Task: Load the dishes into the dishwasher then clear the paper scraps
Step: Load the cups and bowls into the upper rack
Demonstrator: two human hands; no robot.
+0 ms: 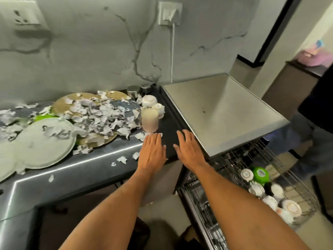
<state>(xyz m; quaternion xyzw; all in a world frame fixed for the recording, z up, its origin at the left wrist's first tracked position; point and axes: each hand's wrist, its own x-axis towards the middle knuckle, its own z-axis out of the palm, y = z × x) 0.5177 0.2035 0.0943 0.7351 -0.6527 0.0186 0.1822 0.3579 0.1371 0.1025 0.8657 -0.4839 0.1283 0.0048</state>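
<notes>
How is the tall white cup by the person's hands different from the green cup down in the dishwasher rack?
The tall white cup stands on the dark counter beside paper scraps; the green cup sits in the pulled-out wire rack among white dishes. One is cream-white, the other bright green. The white one looks taller. Neither is held.

Dark counter (100, 170) under scraps (100, 114), plates (45, 141)

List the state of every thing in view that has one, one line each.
left hand: open, flat, holding nothing
right hand: open, flat, holding nothing
dishwasher rack: pulled out, partly loaded with cups
tall cup: upside down on the counter
white plate: on the counter, unloaded
paper scraps: strewn over the mats, uncleared
</notes>
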